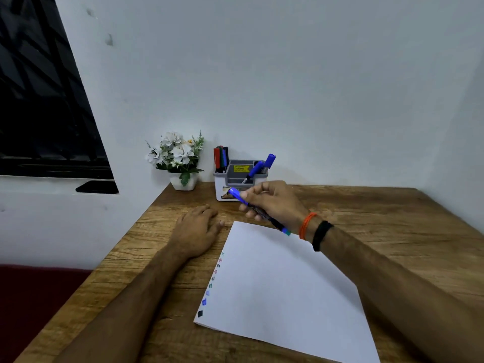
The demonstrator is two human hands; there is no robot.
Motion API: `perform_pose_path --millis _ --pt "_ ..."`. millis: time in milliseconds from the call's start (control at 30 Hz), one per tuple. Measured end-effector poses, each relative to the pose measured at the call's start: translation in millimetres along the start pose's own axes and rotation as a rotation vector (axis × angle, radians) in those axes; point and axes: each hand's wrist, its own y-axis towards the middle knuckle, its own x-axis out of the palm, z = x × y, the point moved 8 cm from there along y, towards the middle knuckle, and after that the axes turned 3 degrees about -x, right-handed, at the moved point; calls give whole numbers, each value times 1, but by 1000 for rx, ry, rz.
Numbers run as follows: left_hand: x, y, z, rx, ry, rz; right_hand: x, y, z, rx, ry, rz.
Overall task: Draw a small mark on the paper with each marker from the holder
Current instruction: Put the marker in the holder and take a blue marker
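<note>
A white sheet of paper (282,289) lies on the wooden table, with a row of small coloured marks (213,279) down its left edge. My right hand (272,200) is shut on a blue marker (258,209), held above the paper's far corner, cap end pointing toward the holder. My left hand (196,231) rests flat on the table just left of the paper, fingers apart, holding nothing. The grey and white marker holder (242,183) stands at the back, with several markers (221,158) upright on its left and two blue markers (262,166) leaning on its right.
A small white pot of white artificial flowers (178,161) stands left of the holder against the wall. A dark window (44,100) fills the upper left. The table's left edge (110,258) runs diagonally beside a dark red surface (31,297).
</note>
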Motion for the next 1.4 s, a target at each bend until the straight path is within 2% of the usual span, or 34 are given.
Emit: perform_pose_path --millis 200,333,467,633,800,867,1033,1200,1400 --pt "-3 -1 -1 -5 -55 8 5 -2 16 35 -13 -86" --pt "-25 -7 5 29 -260 126 1 -3 15 12 -120 -73" --pt "-52 -19 25 173 -457 200 -2 -3 17 -2 -207 -102" --pt "-55 -27 50 320 -474 218 0 -4 16 -3 -227 -202" --pt "-57 -24 39 213 -504 251 -15 -5 10 -31 -240 -182" --pt "-56 -22 36 176 -550 231 -24 -3 9 -53 -221 -117" --pt "-40 -23 50 206 -608 54 -16 0 25 19 167 -32" --pt "-34 -23 59 267 -584 6 2 -7 22 -60 87 -95" --pt "-31 -28 64 290 -699 -57 8 -7 19 -167 64 -146"
